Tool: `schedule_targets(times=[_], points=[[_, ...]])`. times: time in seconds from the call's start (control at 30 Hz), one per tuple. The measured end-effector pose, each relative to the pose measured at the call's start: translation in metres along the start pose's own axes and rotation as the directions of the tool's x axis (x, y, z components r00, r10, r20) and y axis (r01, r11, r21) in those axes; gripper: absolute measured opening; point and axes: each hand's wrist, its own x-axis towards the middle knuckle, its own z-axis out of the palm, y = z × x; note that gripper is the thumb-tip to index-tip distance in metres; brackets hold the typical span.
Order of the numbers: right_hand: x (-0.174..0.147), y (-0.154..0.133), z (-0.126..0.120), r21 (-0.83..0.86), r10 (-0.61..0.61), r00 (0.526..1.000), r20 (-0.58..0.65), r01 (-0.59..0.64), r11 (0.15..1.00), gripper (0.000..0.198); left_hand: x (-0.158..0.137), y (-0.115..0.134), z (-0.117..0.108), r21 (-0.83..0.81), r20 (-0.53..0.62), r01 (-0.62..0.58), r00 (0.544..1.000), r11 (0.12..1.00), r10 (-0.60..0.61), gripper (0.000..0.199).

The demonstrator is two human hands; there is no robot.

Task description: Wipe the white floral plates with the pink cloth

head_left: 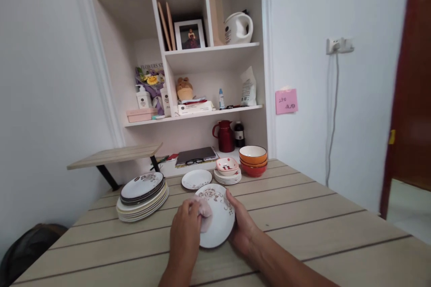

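A white plate with a brown floral pattern and dark rim [218, 219] is tilted up over the table, its decorated face toward me. My right hand [244, 226] grips it by the right edge, thumb on the rim and the other fingers behind. In my left hand [187, 222] is a bunched pale pink cloth [204, 215], pressed on the plate's left side. Just beyond lies another patterned plate [196, 179] flat on the table. To the left stands a stack of plates [143, 197], dark-rimmed ones on top of yellowish-rimmed ones.
Small white plates [228, 178] carry a square pink-patterned dish [226, 166]. Beside them is a stack of orange and red bowls [253, 161]. A raised wooden shelf [116, 154] overhangs the table's back left. Behind are a closed laptop [195, 155], glasses and a red jug [225, 136].
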Motion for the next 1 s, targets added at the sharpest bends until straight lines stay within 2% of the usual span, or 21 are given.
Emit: schedule_targets(times=[0.13,0.2,0.3,0.4,0.5,0.6,0.7,0.8,0.93,1.0], points=[[0.0,-0.006,-0.002,0.037,-0.005,0.997,0.082,0.002,0.999,0.062,-0.006,0.015,-0.003,-0.153,0.07,-0.163,0.982,0.975,0.175,0.036],[-0.003,-0.006,-0.001,0.025,0.022,0.989,0.145,-0.026,0.999,0.063,-0.008,0.022,-0.004,-0.186,0.047,-0.237,0.967,0.954,0.249,0.038],[-0.007,-0.001,0.004,-0.012,0.066,0.978,0.196,-0.065,0.998,0.062,-0.009,0.024,-0.002,-0.174,-0.027,-0.295,0.955,0.94,0.295,0.039],[-0.011,0.007,0.009,-0.036,0.067,0.983,0.17,-0.062,0.997,0.058,-0.005,0.017,0.0,-0.111,-0.112,-0.262,0.962,0.959,0.25,0.035],[-0.014,0.011,0.013,-0.059,0.048,0.99,0.132,-0.04,0.997,0.056,-0.001,0.006,-0.001,-0.041,-0.177,-0.125,0.977,0.991,0.116,0.03],[-0.014,0.01,0.014,-0.067,0.02,0.996,0.084,-0.015,0.998,0.055,0.002,-0.003,-0.003,0.004,-0.158,0.014,0.987,1.0,-0.013,0.027],[-0.012,0.006,0.012,-0.022,0.007,0.999,0.042,-0.006,1.0,0.054,0.002,-0.007,-0.004,0.037,-0.083,0.068,0.994,0.997,-0.065,0.027],[-0.008,0.001,0.009,0.038,0.005,0.999,0.034,-0.006,0.999,0.052,-0.001,0.0,-0.005,-0.015,-0.009,0.024,1.0,1.0,-0.024,0.029],[-0.007,-0.003,0.005,0.046,0.0,0.998,0.055,-0.003,0.999,0.051,-0.007,0.02,-0.007,-0.163,0.052,-0.134,0.988,0.978,0.144,0.035],[-0.009,-0.002,0.006,0.019,0.025,0.997,0.073,-0.026,0.999,0.053,-0.009,0.028,-0.006,-0.204,0.046,-0.194,0.977,0.96,0.207,0.039]])
